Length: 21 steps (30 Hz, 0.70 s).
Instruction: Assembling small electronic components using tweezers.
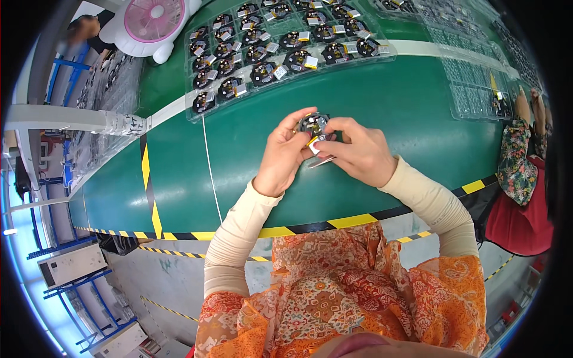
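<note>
Over the green bench, my left hand point(284, 150) is closed on the edge of a small round black circuit-board assembly point(314, 123). A small silver battery pouch point(314, 145) with a yellow edge sits at its lower side, near my left thumb. My right hand point(362, 151) is closed against the same assembly from the right, thumb and forefinger at the board and the battery. A thin flat metal piece point(321, 161) sticks out beneath my right fingers; its kind cannot be made out. The fingers hide part of the board.
A clear tray point(253, 90) beyond my hands carries rows of similar round assemblies with batteries. Another clear tray point(471, 98) lies at the right, beside another person's arm point(523, 107). A pink-and-white fan point(156, 21) stands at the far left. Yellow-black tape point(352, 221) marks the bench's front edge.
</note>
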{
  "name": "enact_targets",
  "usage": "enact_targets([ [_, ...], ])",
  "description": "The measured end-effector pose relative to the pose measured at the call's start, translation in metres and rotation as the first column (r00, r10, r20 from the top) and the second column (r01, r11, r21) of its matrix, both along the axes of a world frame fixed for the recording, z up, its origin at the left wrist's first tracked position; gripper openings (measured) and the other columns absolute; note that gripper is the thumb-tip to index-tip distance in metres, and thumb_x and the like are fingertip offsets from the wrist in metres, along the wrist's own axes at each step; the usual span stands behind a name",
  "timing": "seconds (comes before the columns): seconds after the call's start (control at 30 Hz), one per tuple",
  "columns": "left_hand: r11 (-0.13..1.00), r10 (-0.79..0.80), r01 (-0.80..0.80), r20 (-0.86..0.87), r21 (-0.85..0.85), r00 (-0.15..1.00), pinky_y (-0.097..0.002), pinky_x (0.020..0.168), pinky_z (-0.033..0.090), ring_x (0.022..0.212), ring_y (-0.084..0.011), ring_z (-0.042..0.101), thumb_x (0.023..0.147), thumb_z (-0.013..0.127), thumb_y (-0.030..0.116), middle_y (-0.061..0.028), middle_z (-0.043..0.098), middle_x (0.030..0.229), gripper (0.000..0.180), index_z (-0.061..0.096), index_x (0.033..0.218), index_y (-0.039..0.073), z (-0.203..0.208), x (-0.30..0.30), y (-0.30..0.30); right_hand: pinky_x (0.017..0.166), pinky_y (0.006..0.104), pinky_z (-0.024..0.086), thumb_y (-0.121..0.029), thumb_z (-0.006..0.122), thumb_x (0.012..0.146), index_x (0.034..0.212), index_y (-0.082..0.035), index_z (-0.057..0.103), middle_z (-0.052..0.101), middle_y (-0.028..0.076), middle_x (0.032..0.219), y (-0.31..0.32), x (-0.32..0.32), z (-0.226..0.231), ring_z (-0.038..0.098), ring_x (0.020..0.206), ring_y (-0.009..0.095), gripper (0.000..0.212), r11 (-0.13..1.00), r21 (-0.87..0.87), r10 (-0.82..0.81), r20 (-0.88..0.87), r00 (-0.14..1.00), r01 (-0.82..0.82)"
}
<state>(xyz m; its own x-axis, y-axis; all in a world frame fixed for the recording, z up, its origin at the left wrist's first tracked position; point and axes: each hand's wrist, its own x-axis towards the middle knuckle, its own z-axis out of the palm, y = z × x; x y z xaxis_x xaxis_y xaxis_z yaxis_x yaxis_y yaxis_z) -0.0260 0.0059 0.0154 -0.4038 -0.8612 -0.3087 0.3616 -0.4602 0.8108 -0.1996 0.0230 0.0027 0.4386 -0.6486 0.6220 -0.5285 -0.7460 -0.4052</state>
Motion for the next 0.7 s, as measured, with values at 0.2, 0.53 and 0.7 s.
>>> enact_targets([
  [0.2,0.994,-0.105,0.109,-0.127,0.022,0.986,-0.0357,0.081,0.054,0.095,-0.0197,0.058,0.090,0.038,0.000,-0.0110,0.054,0.107,0.034,0.040,0.124,0.001,-0.002,0.001,0.000,0.044,0.0250,0.041,-0.001,0.068,0.070,0.094,-0.005,0.061,0.059,0.007,0.086,-0.006,-0.002,-0.005,0.048,0.049,0.012,0.025,0.999,0.036,-0.017,0.278,0.960,0.007],
  [0.53,0.996,-0.082,0.085,-0.106,0.021,0.991,-0.0341,0.073,0.056,0.092,-0.0269,0.062,0.092,0.042,0.009,-0.0152,0.056,0.110,0.037,0.037,0.127,-0.001,-0.002,0.006,-0.006,0.053,0.0188,0.032,0.004,0.058,0.078,0.104,0.002,0.058,0.046,0.000,0.071,-0.008,0.000,0.010,0.037,0.057,0.004,0.026,0.906,0.420,-0.251,0.426,0.869,0.055],
  [0.7,1.000,0.002,-0.002,-0.013,-0.014,1.000,-0.0346,0.073,0.056,0.092,-0.0262,0.062,0.093,0.041,0.009,-0.0154,0.058,0.106,0.031,0.041,0.121,-0.003,-0.001,0.003,-0.003,0.053,0.0185,0.033,0.001,0.058,0.080,0.096,0.004,0.058,0.046,-0.003,0.071,-0.009,0.002,0.005,0.037,0.059,0.002,0.016,0.844,0.534,-0.318,0.432,0.844,0.045],
])
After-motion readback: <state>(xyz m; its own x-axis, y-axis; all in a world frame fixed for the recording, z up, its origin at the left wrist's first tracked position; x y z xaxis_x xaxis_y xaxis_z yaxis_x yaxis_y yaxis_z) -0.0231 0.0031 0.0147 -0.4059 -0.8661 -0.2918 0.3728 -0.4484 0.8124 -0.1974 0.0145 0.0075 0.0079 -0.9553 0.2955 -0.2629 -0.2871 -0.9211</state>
